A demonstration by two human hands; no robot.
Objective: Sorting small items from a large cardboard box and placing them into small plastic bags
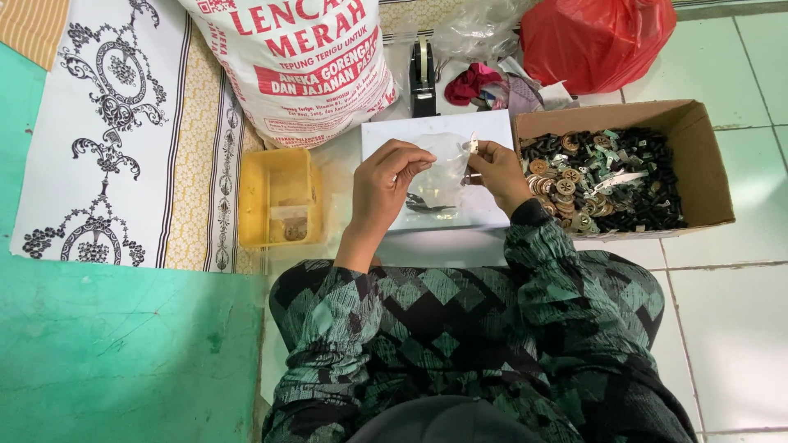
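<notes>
between my two hands, just above the white board (492, 130) on the floor in front of my knees, hangs a small clear plastic bag (442, 168). it is slack and see-through, with a few small dark and brass-coloured parts (427, 205) gathered at its bottom; its long axis runs roughly up and down, mouth at the top, load at the bottom. the bag's mouth lies level with my fingertips and between them, so neither hand has to travel to it.

my left hand (390, 184) comes in from the left, fingers curled and pressed together, pinching the left upper edge of the bag between thumb and forefinger. my right hand (497, 168) comes in from the right, also closed in a pinch: it grips the right upper edge, and a small pale metal piece (474, 144) stands up from the fingertips. whether that piece is in the bag's mouth or just beside it i cannot tell. both hands are about equally near the bag, but the right is far nearer the supply.

that supply is the cardboard box (706, 156) just to the right of my right wrist, filled with black, brass and pale small parts (607, 176). to the left of my left hand, a little apart, sits a yellow plastic tub (279, 164) with a few bits in it. beyond the board stand a black tape dispenser (423, 78), a big white printed sack (304, 66) and a red plastic bag (595, 41).
</notes>
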